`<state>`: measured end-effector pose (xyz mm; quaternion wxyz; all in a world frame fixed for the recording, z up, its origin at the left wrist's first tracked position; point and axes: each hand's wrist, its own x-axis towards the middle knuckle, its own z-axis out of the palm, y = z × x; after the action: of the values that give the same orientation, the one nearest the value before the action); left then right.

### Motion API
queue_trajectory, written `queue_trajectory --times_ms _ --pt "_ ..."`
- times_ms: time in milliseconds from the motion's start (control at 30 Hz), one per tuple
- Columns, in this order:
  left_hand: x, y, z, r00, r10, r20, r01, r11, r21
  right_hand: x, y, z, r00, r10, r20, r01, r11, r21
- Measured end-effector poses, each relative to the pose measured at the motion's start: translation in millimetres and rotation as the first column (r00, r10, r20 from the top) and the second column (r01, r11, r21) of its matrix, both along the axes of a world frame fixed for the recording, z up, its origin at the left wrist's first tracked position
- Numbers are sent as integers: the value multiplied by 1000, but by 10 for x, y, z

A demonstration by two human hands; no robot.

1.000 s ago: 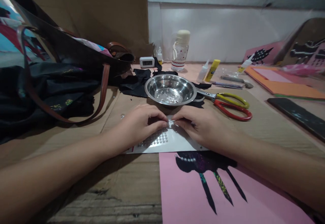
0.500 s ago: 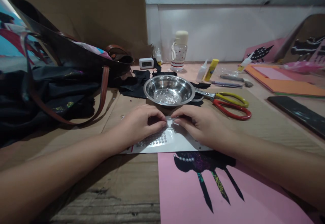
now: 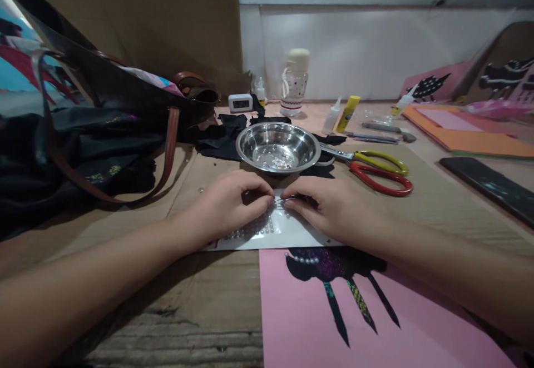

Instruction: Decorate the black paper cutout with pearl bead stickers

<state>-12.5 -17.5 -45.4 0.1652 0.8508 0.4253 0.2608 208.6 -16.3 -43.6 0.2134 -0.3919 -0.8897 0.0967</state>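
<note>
My left hand (image 3: 240, 201) is closed in a pinch over a white sheet (image 3: 306, 232) bearing rows of small stick-on pearls (image 3: 254, 228). What its fingertips hold is too small to make out. Facing it, my right hand (image 3: 329, 204) pinches a thin metal tool (image 3: 280, 200) whose tip reaches to the left fingertips. Just beyond both hands stands a steel bowl (image 3: 278, 148) with small shiny pieces in it. Nearer to me lies pink paper (image 3: 300, 318) with a black cut-out shape (image 3: 334, 265), partly under the sheet; a short row of pearls sits on the black.
Right of the bowl lie scissors (image 3: 379, 170) with yellow and red handles, and a phone (image 3: 492, 187). Behind are a bottle (image 3: 295, 81), a glue stick (image 3: 347, 114) and a small clock (image 3: 240, 103). A dark bag (image 3: 125, 87) stands at the left.
The thin metal tool now shows between the two hands' fingertips. My right fingers have shifted slightly; the bowl and paper stay put.
</note>
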Motion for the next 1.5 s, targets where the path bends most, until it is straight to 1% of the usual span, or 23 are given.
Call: queue_trajectory --times_ms 133,233,433,600,700,800,933,1033,1133,1200,1267,1367,1433,1500 --pt "-14 5 -19 1000 0 -24 0 1000 13 6 12 -31 1000 -5 14 6 1000 -27" --pt "-24 10 -20 1000 -10 -14 10 1000 12 16 17 -42 1000 2 -10 -2 999 -38" --pt "-30 18 -27 1000 12 16 -12 1000 -23 26 29 -48 1000 2 -18 -3 999 -32" --pt "-34 34 -57 1000 -12 0 12 1000 4 30 32 -66 1000 5 -24 -5 1000 -23" --pt "-37 39 -57 999 -34 -17 34 999 23 22 28 -53 1000 1 -7 -1 1000 -20" --pt "-33 32 -29 999 -20 -34 20 1000 13 12 18 -10 1000 -4 9 5 1000 -26" --pt "-3 11 27 995 25 -94 -26 1000 -11 49 18 42 999 -27 18 28 999 -42" --pt "27 2 56 985 64 -159 -66 998 -3 124 48 41 998 -59 13 59 995 -75" --pt "56 6 78 969 96 -229 -94 995 20 202 99 37 999 -51 2 51 994 -100" --pt "76 12 104 950 105 -293 -97 994 44 246 136 49 1000 -30 1 30 996 -85" --pt "98 18 148 927 92 -363 -70 995 72 285 166 69 1000 -12 13 13 998 -58" --pt "135 26 239 893 10 -449 37 995 96 338 175 108 999 34 15 -34 999 5" --pt "158 30 288 874 -41 -484 103 990 102 365 147 138 996 87 -5 -87 994 62" --pt "169 33 307 863 -67 -501 128 988 88 380 94 175 988 157 3 -157 984 83"
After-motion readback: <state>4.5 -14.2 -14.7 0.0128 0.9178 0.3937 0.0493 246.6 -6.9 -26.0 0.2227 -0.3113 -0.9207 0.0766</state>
